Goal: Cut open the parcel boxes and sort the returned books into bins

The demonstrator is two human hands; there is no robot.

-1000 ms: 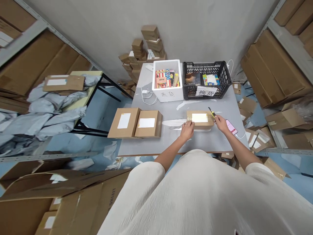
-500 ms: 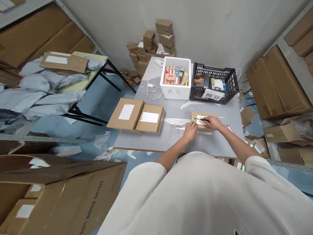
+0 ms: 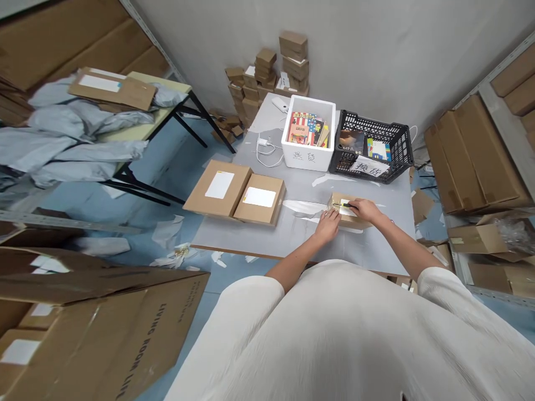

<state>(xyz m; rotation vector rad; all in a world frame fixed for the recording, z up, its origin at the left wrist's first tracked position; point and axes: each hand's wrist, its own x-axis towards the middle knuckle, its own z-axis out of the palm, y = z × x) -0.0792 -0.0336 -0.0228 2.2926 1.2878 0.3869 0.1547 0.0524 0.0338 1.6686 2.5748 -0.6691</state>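
A small cardboard box with a white label lies on the grey table in front of me. My left hand grips its near left corner, with the fingers on the top edge. My right hand is closed around a utility knife, black with a bit of yellow, above the label. The blade points left toward the clear tape at the box's left end. How deep the tip goes, I cannot tell. Left of my hands lie two more labelled boxes, a larger box and a smaller box, side by side.
At the table's back stand a white foam bin and a black crate, both holding books. A charger with a white cable lies left of them. A side table carries grey parcels. A big open carton stands at lower left.
The view has shifted slightly. Both hands keep hold of the box and the knife, and the knife has hardly moved relative to the box.
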